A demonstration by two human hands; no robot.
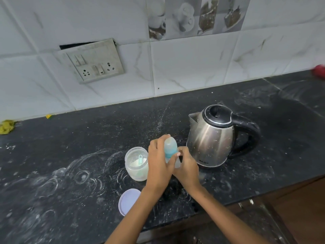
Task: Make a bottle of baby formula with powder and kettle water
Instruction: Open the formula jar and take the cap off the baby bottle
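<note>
**Both hands on the bottle**

The left hand (159, 155) grips the clear domed cap of the small blue-collared plastic baby bottle (170, 148); the right hand (186, 164) clasps its body. Left of them stands an open translucent powder jar (136, 164); right, a steel kettle (213, 136).
</note>
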